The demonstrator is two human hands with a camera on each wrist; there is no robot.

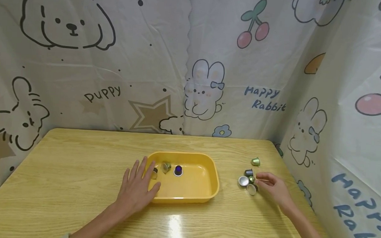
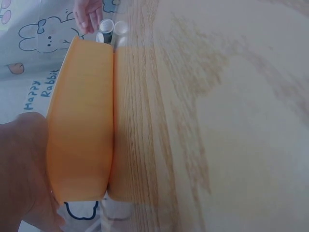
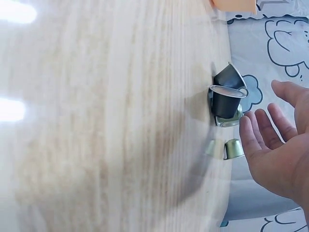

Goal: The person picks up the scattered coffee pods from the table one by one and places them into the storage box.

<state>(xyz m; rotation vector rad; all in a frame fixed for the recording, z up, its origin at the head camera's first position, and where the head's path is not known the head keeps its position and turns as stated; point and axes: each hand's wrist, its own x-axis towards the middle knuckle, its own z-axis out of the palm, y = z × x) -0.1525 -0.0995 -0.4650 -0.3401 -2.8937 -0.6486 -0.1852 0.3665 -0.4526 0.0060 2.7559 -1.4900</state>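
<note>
My left hand [image 1: 137,187] lies with spread fingers over the left rim of a yellow tray [image 1: 187,199]. Inside the tray are a dark purple coffee capsule [image 1: 178,171], a pale gold capsule [image 1: 165,167] and a third capsule [image 1: 155,173], partly hidden by the fingers. Right of the tray, my right hand [image 1: 276,190] hovers beside a small cluster of capsules with its fingers loosely bent. The right wrist view shows nothing held, thumb and fingers apart. In that cluster are a dark capsule [image 3: 226,102], a green capsule [image 1: 252,178] and a silver-lidded capsule [image 1: 243,181].
A lone green capsule [image 1: 256,161] lies behind the cluster. The wooden table [image 1: 65,170] ends at a patterned cloth [image 1: 148,61] along the back and right side.
</note>
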